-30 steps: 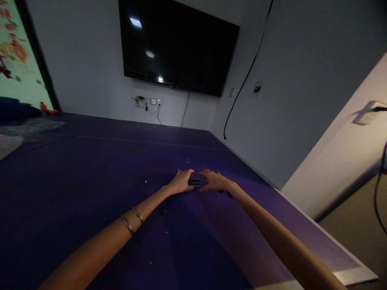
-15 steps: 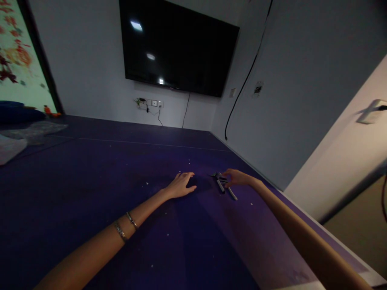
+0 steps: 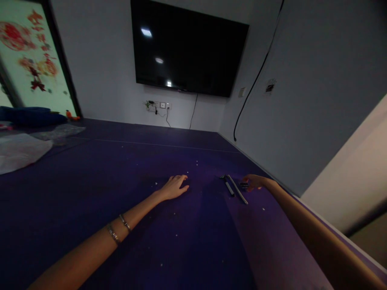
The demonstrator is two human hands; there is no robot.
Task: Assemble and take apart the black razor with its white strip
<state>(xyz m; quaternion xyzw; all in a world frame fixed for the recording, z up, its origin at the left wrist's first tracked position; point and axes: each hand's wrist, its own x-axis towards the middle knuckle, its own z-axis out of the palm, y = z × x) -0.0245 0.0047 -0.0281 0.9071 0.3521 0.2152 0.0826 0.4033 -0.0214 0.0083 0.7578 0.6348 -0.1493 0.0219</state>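
Observation:
My right hand (image 3: 254, 182) is closed around a small dark object (image 3: 244, 185) with light stripes, held at or just above the purple tabletop (image 3: 193, 217); its kind is too small to make out. Just left of it lie a slim, pale, slightly curved strip (image 3: 238, 190) and a dark-and-light pen-like tool (image 3: 229, 188), close together at their far ends. Farther left, my left hand (image 3: 172, 187) rests palm down on the tabletop, fingers out and thumb apart, holding nothing. Two bracelets circle that forearm.
Small white specks (image 3: 197, 163) dot the tabletop. Crumpled clear plastic (image 3: 65, 131) and a whitish sheet (image 3: 22, 152) lie at the far left, near dark blue cloth (image 3: 33, 117) and a small orange item (image 3: 71, 117). A black cable (image 3: 256, 76) hangs along the right wall.
My right hand has moved right, carrying the small dark object away from the strip and the pen-like tool. My left hand has slid left over the tabletop. The view has turned slightly left.

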